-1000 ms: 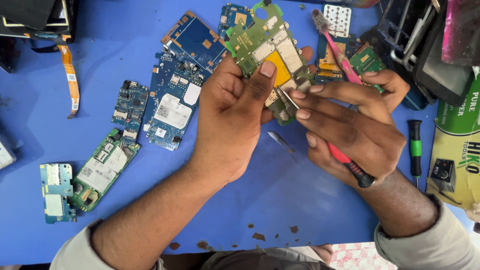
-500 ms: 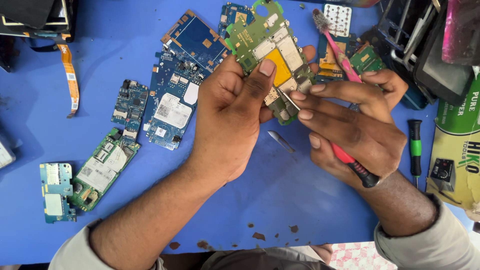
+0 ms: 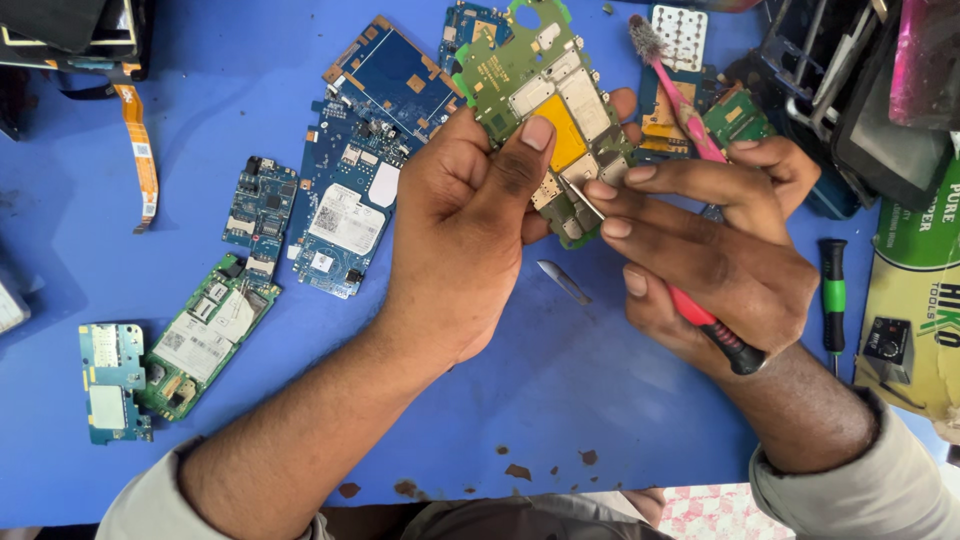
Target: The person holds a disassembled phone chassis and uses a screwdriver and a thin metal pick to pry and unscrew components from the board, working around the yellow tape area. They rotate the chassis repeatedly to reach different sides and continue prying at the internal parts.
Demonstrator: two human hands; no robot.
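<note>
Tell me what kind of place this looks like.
Probably a phone repair bench. Loose circuit boards lie scattered on a blue table, the left hand holds a green board, and a green screwdriver and pink brush lie nearby.

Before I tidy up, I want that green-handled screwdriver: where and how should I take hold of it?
Grip the green-handled screwdriver by its green handle, coming from above. It lies flat on the blue mat, pointing up and down the picture, just beyond the right hand, with bare mat along its handle.
</note>
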